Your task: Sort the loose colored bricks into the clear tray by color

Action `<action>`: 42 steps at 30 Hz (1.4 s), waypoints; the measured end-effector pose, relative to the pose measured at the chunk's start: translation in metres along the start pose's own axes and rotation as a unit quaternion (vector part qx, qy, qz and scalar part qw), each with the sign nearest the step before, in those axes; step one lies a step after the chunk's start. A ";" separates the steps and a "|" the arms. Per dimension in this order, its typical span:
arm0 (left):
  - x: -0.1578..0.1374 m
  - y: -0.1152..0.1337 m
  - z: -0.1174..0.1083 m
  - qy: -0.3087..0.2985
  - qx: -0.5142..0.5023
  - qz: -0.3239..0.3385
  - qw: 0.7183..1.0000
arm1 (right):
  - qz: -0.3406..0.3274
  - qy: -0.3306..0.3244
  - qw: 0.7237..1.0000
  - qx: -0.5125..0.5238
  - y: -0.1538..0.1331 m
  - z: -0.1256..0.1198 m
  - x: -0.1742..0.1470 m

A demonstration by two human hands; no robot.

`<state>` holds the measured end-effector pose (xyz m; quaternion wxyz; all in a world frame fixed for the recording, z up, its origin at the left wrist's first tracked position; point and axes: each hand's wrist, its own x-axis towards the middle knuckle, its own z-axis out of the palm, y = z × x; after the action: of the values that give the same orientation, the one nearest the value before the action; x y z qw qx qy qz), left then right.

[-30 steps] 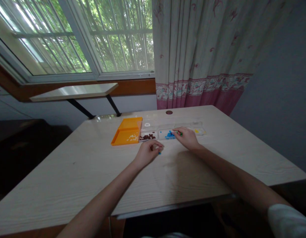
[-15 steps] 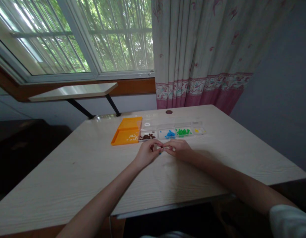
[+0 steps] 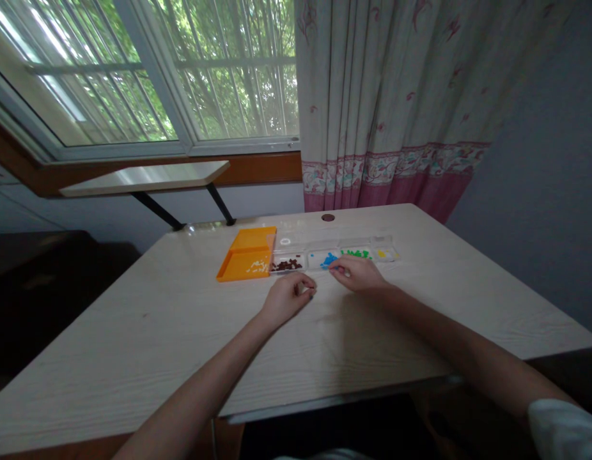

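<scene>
My left hand (image 3: 287, 298) is closed in a pinch just above the table, in front of the small brown pieces (image 3: 287, 263). Something tiny and dark shows at its fingertips, too small to name. My right hand (image 3: 357, 273) is at the near edge of the clear compartment tray (image 3: 303, 260), its fingers pinched together beside the small blue pieces (image 3: 329, 259). Whatever those fingers hold, if anything, cannot be made out. Behind the right hand lie small green pieces (image 3: 358, 253), partly hidden by it. Yellow pieces (image 3: 381, 253) sit in the compartment farthest right.
An open orange case (image 3: 238, 255) with small white pieces (image 3: 258, 264) stands left of the tray. A raised shelf (image 3: 147, 177) is at the table's back left. Behind the table (image 3: 190, 345) are a window and a curtain (image 3: 363, 128).
My right hand has parted from my left and moved right and away from me, over to the tray's edge by the blue pieces. The left hand stays nearly in place, still pinched.
</scene>
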<state>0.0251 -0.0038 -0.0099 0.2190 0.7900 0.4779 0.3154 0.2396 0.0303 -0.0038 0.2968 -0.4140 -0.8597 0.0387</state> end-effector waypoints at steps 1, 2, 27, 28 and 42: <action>0.000 -0.001 0.000 0.002 0.013 -0.004 1.000 | 0.020 0.000 1.000 -0.018 0.006 -0.007 0.005; 0.000 -0.002 0.000 0.006 0.025 -0.008 1.000 | 0.030 -0.013 0.999 -0.031 0.012 -0.013 0.010; -0.001 -0.006 -0.003 0.017 0.098 -0.013 0.995 | -0.002 -0.343 0.931 -0.124 0.025 -0.015 0.090; -0.001 -0.006 -0.003 0.015 0.096 -0.011 0.995 | 0.000 -0.343 0.930 -0.130 0.025 -0.014 0.091; -0.001 -0.007 -0.002 0.002 0.090 -0.020 0.996 | -0.008 -0.325 0.943 -0.076 0.036 -0.017 0.079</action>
<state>0.0190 -0.0013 -0.0131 0.1523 0.7965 0.5202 0.2680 0.2360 0.1088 0.0369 -0.0310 -0.3930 -0.9132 0.1031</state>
